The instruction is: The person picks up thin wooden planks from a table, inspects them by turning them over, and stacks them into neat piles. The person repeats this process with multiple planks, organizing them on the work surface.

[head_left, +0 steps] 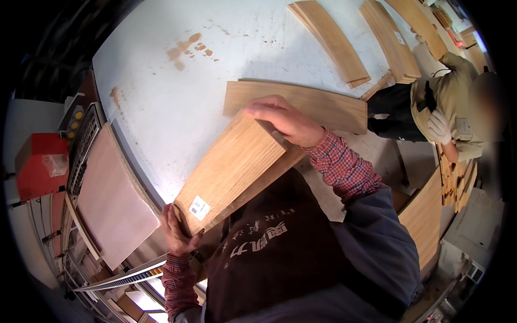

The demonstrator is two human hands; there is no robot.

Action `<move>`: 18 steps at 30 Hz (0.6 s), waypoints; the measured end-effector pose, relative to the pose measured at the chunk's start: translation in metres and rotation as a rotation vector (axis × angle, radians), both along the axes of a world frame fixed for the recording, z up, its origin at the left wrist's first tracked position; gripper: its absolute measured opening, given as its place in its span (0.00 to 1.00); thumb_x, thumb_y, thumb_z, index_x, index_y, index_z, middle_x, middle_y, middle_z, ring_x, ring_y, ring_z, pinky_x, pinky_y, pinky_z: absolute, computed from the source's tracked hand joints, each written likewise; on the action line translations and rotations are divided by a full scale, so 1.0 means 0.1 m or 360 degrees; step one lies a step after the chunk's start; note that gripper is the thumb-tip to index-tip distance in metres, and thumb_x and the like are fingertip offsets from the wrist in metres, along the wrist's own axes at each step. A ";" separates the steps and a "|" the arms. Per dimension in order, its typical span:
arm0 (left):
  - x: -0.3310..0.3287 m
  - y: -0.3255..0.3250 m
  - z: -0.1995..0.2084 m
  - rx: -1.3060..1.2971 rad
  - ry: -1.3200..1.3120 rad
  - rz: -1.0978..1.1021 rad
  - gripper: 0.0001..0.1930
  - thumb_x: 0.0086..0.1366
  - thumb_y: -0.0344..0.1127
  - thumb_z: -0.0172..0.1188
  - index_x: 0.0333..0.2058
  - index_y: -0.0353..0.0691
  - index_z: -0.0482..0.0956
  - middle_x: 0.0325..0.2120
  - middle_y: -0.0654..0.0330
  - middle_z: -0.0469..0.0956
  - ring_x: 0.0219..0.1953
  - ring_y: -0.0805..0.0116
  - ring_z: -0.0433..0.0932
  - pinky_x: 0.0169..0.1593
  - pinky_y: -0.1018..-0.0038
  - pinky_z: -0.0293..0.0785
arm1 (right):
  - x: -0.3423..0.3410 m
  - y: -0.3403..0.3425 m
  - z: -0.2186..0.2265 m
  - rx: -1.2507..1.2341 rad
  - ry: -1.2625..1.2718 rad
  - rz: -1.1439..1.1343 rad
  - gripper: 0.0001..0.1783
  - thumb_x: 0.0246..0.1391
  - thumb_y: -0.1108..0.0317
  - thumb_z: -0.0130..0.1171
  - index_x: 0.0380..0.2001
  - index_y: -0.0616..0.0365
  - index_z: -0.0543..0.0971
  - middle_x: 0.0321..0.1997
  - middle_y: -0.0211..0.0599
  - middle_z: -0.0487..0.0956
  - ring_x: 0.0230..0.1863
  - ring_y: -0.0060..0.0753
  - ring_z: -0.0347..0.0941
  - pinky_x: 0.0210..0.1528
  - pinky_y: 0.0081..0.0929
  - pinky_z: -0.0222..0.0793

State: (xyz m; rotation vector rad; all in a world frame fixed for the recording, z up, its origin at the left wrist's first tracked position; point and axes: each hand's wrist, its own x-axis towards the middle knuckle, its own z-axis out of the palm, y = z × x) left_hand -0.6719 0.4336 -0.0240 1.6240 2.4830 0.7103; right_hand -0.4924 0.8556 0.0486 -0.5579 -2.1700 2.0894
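Note:
Between my two hands a light brown wooden board point(234, 164) is held at a slant, close to my apron. A small white label point(199, 207) is stuck near its lower left end. My left hand point(181, 234) grips that lower end, fingers on its far edge and thumb on the near side. At the upper right end, my right hand point(288, 119) is closed over the board's edge. Under the held board a second wooden edge shows; I cannot tell whether it is a separate board. Just beyond my right hand, another wooden board point(323, 105) lies on the white worktable point(151, 91).
Stacked boards point(334, 46) and a labelled stack point(392, 43) lie at the table's far right. A co-worker point(447, 102) in a tan shirt stands at the right, one gloved hand lowered. At the left are a red machine part point(43, 167) and a pinkish panel point(113, 199).

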 end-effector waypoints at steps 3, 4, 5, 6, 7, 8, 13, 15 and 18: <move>0.12 0.09 0.08 -0.0039 -0.0527 -0.0025 0.54 0.44 0.49 0.73 0.68 0.33 0.59 0.59 0.34 0.65 0.59 0.36 0.68 0.62 0.47 0.67 | -0.06 0.03 -0.36 0.0040 0.0656 -0.0039 0.23 0.66 0.62 0.58 0.62 0.56 0.73 0.59 0.46 0.76 0.60 0.43 0.71 0.64 0.36 0.68; 0.16 0.10 0.09 -0.0050 -0.0578 -0.0059 0.55 0.45 0.52 0.74 0.68 0.32 0.60 0.59 0.34 0.65 0.59 0.36 0.69 0.63 0.49 0.67 | -0.09 0.04 -0.36 -0.0075 0.0753 -0.0034 0.22 0.68 0.60 0.55 0.60 0.57 0.74 0.58 0.46 0.77 0.59 0.43 0.73 0.63 0.37 0.69; 0.19 0.13 0.09 -0.0014 -0.0718 -0.0106 0.54 0.46 0.54 0.74 0.67 0.31 0.60 0.58 0.35 0.65 0.59 0.38 0.69 0.63 0.51 0.66 | -0.12 0.06 -0.37 -0.0194 0.0849 -0.0025 0.21 0.70 0.58 0.52 0.58 0.59 0.74 0.56 0.46 0.78 0.57 0.43 0.74 0.62 0.38 0.71; 0.22 0.15 0.12 -0.0037 -0.0869 -0.0116 0.54 0.47 0.54 0.74 0.67 0.30 0.60 0.58 0.36 0.66 0.59 0.39 0.69 0.63 0.52 0.66 | -0.12 0.06 -0.36 -0.0554 0.0750 -0.0036 0.21 0.72 0.55 0.50 0.57 0.59 0.74 0.55 0.46 0.79 0.56 0.42 0.75 0.60 0.38 0.71; 0.26 0.20 0.16 -0.0060 -0.1021 -0.0127 0.54 0.48 0.55 0.74 0.67 0.30 0.60 0.57 0.38 0.66 0.60 0.41 0.69 0.64 0.53 0.65 | -0.12 0.06 -0.36 -0.0913 0.0643 -0.0047 0.22 0.73 0.53 0.47 0.56 0.60 0.74 0.53 0.46 0.79 0.54 0.41 0.76 0.59 0.38 0.72; 0.31 0.22 0.17 -0.0043 -0.1229 -0.0083 0.55 0.48 0.56 0.75 0.68 0.30 0.60 0.59 0.42 0.67 0.62 0.48 0.68 0.66 0.58 0.62 | -0.12 0.03 -0.36 -0.0959 0.0632 -0.0097 0.23 0.74 0.52 0.45 0.55 0.60 0.74 0.52 0.45 0.80 0.53 0.40 0.77 0.58 0.38 0.73; 0.40 0.28 0.28 -0.0263 -0.2215 0.0018 0.59 0.45 0.59 0.75 0.70 0.31 0.59 0.63 0.49 0.67 0.64 0.59 0.67 0.69 0.65 0.57 | -0.02 0.02 -0.54 -0.1161 0.0627 -0.0145 0.24 0.75 0.50 0.42 0.52 0.60 0.76 0.49 0.42 0.81 0.52 0.37 0.77 0.55 0.35 0.74; 0.32 0.13 0.14 -0.0354 -0.2616 -0.0012 0.60 0.44 0.59 0.74 0.71 0.32 0.59 0.63 0.48 0.68 0.64 0.58 0.67 0.69 0.65 0.58 | 0.08 0.01 -0.55 -0.1127 0.0720 -0.0180 0.20 0.74 0.55 0.46 0.51 0.59 0.77 0.48 0.35 0.82 0.51 0.31 0.77 0.52 0.32 0.74; 0.28 -0.22 -0.06 -0.0406 -0.3002 0.0323 0.61 0.42 0.55 0.73 0.71 0.31 0.57 0.63 0.46 0.71 0.64 0.54 0.70 0.69 0.62 0.63 | 0.14 -0.02 -0.46 -0.0814 0.0532 -0.0336 0.13 0.71 0.59 0.51 0.44 0.56 0.79 0.41 0.25 0.80 0.46 0.20 0.76 0.48 0.28 0.74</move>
